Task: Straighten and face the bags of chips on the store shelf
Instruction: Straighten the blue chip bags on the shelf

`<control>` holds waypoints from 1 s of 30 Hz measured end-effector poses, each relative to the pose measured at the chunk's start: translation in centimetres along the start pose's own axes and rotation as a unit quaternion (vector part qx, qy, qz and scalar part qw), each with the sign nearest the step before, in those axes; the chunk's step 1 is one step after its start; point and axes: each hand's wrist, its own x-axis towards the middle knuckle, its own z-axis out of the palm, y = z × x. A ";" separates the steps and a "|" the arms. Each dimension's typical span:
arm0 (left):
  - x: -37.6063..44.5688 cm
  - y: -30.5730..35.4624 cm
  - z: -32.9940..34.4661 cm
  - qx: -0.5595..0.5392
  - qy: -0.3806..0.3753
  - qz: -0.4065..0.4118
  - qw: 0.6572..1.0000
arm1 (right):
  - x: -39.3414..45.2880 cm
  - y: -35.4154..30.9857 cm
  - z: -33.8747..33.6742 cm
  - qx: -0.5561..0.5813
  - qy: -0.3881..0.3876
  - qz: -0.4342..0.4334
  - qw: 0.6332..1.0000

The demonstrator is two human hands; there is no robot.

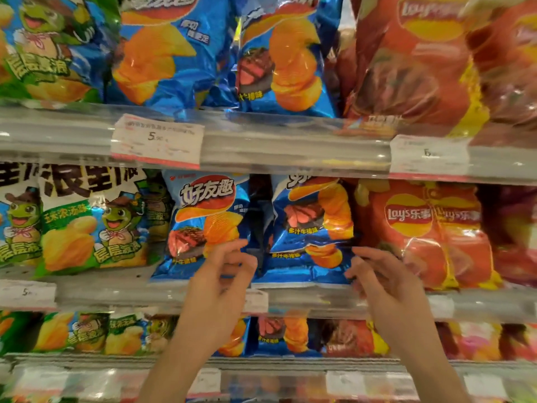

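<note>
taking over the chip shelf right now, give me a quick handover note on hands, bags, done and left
Left hand: fingers loosely curled at the lower right edge of the left blue bag; a real grip cannot be told.
Right hand: fingers loosely curled by the lower right corner of the right blue bag; also unclear.
Both bags stand on the middle shelf, between the green bags and the red bags.
Done: the left blue bag faces front.
Left: the right blue bag is creased and tilted, with a dark gap between the two; square it up and close the gap.

Bright even light, glare on bags, blurred warped edges.
</note>
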 end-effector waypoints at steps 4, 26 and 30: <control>1.9 1.2 2.3 0.052 -0.004 0.035 0.998 | 1.1 0.1 -0.5 -0.018 0.002 0.003 1.000; 5.9 1.7 -0.9 0.035 -0.150 -0.014 0.988 | 2.9 -2.3 2.2 -0.108 0.024 0.024 0.994; 5.7 2.0 -1.2 0.058 -0.191 -0.049 0.979 | 4.6 -3.4 3.7 -0.093 -0.051 0.069 0.992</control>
